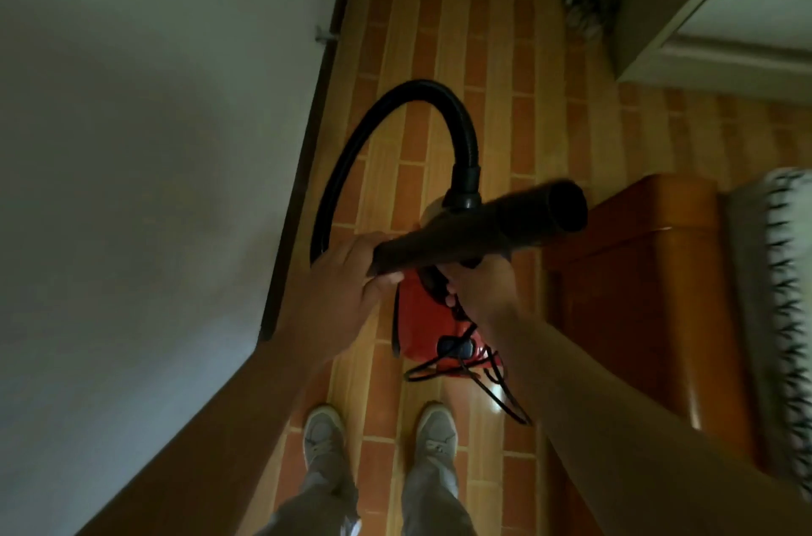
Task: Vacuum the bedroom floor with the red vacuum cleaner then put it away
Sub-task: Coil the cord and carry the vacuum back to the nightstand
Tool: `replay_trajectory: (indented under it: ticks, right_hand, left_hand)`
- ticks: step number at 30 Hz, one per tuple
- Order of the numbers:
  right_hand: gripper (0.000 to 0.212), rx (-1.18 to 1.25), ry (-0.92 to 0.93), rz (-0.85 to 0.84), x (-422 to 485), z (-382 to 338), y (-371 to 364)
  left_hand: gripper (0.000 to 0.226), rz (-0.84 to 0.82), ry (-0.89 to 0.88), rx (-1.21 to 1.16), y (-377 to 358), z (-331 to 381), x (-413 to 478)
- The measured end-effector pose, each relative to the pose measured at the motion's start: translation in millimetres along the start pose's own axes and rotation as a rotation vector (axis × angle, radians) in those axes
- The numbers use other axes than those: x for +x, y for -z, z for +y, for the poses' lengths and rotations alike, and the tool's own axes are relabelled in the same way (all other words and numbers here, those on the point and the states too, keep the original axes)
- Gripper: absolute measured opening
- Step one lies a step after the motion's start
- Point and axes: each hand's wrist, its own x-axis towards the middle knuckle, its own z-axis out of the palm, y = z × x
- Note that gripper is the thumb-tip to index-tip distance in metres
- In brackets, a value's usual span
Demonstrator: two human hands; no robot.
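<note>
Your left hand is wrapped round the narrow end of the black tube, fingers curled tight under it. From behind that grip the hose arcs up and over, then drops into the red vacuum cleaner, which sits directly below both grips.

The tube's long axis runs left to right between your hands. It is tilted slightly, with the wide open mouth pointing right and a little upward, past your right grip.

Your right hand is closed beneath the tube's wide half. Its fingers curl round what looks like the carry handle, though I can't be sure. The cord hangs loose under that grip. Right of it stands the wooden footboard.

With no floor head fitted, this reads as carrying, not vacuuming. For the next move, swing the mouth clear of the footboard and gather the cord.
</note>
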Motion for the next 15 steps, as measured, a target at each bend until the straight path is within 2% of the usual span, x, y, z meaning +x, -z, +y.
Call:
replay_trajectory:
  ticks: [3, 7, 13, 15]
  right_hand:
    - [0.004, 0.05, 0.085, 0.063, -64.9, -34.3, 36.2]
    - [0.005, 0.079, 0.114, 0.075, -145.5, -68.5, 84.8]
    - [0.014, 0.037, 0.223, 0.139, -240.4, -91.2, 146.7]
    - [0.017, 0.056, 0.259, 0.154, -264.7, -90.4, 163.3]
  left_hand:
    - [0.047, 0.033, 0.016, -0.059, 31.8, 69.5, -7.8]
    - [0.049, 0.021, -0.025, -0.126, 70.3, 150.7, -19.1]
    - [0.039, 0.002, -0.106, -0.181, 126.5, 248.9, -37.4]
    - [0.027, 0.01, -0.14, -0.196, 140.1, 277.1, -43.1]
